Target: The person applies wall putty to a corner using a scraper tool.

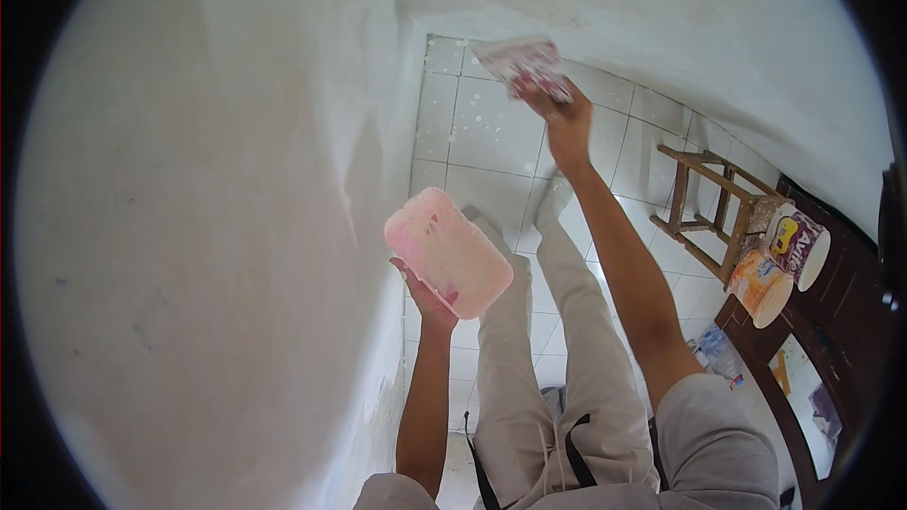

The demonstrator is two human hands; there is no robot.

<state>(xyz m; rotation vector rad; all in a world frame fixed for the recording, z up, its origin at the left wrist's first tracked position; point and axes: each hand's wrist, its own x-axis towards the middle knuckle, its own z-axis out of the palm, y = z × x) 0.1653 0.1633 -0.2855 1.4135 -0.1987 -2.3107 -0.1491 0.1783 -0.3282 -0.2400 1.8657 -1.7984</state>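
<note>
My left hand (433, 302) grips a pink rectangular plastic tray (449, 250) with rounded corners by its lower left side. Whitish paste coats much of the tray, with pink patches showing through. Out in front, near the far wall, my right hand (567, 123) is closed around a wide putty knife (518, 59) smeared with white, its blade pointing up and left. Motion blurs the knife, and its handle is mostly hidden in the hand. Tray and knife are well apart.
A patchy whitish wall (217, 227) rises close on my left and meets the far wall (661, 9) at a corner. White spots mark the tiled floor (491, 123). To the right, a wooden stool (704, 198) bears two paint buckets (761, 288), near a dark wooden frame (850, 321).
</note>
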